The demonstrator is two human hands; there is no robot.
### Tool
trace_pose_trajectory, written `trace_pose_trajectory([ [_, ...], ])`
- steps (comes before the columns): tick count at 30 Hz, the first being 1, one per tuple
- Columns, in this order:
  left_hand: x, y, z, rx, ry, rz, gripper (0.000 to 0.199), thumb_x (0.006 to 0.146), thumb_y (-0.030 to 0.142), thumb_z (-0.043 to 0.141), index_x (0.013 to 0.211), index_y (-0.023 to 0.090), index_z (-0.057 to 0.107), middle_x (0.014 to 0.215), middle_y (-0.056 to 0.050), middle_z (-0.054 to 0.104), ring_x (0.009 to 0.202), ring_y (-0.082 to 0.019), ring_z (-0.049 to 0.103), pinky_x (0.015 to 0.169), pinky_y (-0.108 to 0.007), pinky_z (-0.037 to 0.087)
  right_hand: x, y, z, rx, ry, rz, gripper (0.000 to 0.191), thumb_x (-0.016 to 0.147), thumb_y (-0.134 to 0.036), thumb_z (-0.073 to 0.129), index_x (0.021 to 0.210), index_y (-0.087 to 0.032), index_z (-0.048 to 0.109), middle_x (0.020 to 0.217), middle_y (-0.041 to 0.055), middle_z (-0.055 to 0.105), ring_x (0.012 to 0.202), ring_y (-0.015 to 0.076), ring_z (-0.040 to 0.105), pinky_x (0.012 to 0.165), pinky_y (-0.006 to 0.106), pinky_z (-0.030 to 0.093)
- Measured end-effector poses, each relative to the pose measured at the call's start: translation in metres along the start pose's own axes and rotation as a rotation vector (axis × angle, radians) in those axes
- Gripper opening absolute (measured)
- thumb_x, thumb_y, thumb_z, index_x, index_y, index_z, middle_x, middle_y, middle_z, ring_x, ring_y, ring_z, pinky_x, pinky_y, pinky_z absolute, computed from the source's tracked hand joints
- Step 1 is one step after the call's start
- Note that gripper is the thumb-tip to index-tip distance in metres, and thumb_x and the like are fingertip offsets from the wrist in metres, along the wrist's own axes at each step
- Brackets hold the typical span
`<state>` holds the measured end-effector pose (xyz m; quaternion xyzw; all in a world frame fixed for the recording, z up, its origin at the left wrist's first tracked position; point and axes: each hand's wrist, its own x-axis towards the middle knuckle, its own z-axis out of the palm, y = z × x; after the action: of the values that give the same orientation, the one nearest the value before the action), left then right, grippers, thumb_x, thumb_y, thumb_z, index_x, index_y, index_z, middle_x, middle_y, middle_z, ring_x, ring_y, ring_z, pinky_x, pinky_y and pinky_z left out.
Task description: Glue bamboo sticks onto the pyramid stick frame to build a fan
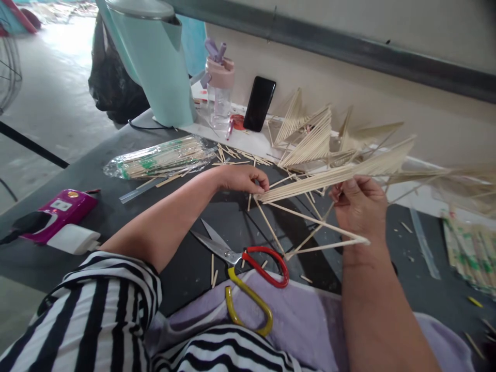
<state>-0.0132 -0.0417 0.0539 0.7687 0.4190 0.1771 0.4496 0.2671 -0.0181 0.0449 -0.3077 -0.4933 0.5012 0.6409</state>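
A frame of thin wooden sticks (310,184) spans the space between my hands, its long sticks laid side by side in a fanned, twisting row. At the frame's left corner, my left hand (248,180) is closed in a pinch with thumb and finger. My right hand (359,204) grips the frame further right, fingers bent around its sticks; part of the grip is hidden. Below the row, single sticks form open triangles. Scissors (232,257) with one red and one yellow handle lie with blades apart in front of me, below the frame.
Packaged sticks (163,157) lie at left, with another pack (468,248) at right. A kettle (163,67), a bottle (220,88) and a phone (260,103) stand at the back. More stick frames (306,132) rest by the wall. A purple cloth (302,315) covers the near edge.
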Motion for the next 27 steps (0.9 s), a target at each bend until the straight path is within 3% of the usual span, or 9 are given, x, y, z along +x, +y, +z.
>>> trace_pose_trajectory([
  [7,0.007,-0.013,0.011,-0.101,0.025,0.001,0.02,0.075,0.027,0.06,0.089,0.015,0.068,0.076,0.001,0.066,0.07,-0.011,0.057,0.067,-0.022,0.043,0.003,-0.004,0.0,-0.052,0.013,-0.008,0.021,0.058,-0.024,0.084,0.066,-0.018,0.065,0.053,-0.0009,0.062,0.046,0.0103,0.052,0.043,0.021,0.036],
  [11,0.012,-0.014,0.018,0.008,0.117,-0.005,0.024,0.075,0.029,0.059,0.092,0.017,0.07,0.086,-0.002,0.07,0.078,-0.014,0.061,0.072,-0.024,0.045,0.007,0.003,-0.006,-0.151,0.015,0.014,0.021,0.062,-0.03,0.079,0.066,-0.02,0.062,0.051,-0.0044,0.059,0.045,0.0084,0.048,0.044,0.021,0.035],
  [18,0.02,0.014,0.037,0.201,0.456,-0.049,0.016,0.075,0.032,0.059,0.077,0.017,0.064,0.072,0.0,0.062,0.068,-0.014,0.055,0.063,-0.025,0.041,0.013,0.012,-0.014,-0.249,-0.012,0.082,0.021,0.071,-0.035,0.074,0.072,-0.02,0.06,0.055,-0.0051,0.057,0.048,0.0079,0.046,0.046,0.022,0.035],
  [22,0.024,0.03,0.05,0.26,0.493,-0.042,0.015,0.077,0.032,0.061,0.071,0.018,0.061,0.068,0.001,0.06,0.065,-0.013,0.054,0.062,-0.025,0.039,0.013,0.008,-0.011,-0.269,-0.022,0.105,0.023,0.07,-0.038,0.073,0.073,-0.02,0.06,0.054,-0.005,0.056,0.047,0.0084,0.045,0.046,0.023,0.034],
  [27,0.027,0.033,0.06,0.35,0.489,-0.051,0.01,0.078,0.028,0.063,0.072,0.019,0.064,0.071,0.002,0.065,0.066,-0.013,0.056,0.064,-0.025,0.039,0.013,0.003,-0.008,-0.276,-0.042,0.109,0.027,0.069,-0.041,0.073,0.071,-0.019,0.058,0.055,-0.0049,0.055,0.046,0.0077,0.043,0.046,0.023,0.033],
])
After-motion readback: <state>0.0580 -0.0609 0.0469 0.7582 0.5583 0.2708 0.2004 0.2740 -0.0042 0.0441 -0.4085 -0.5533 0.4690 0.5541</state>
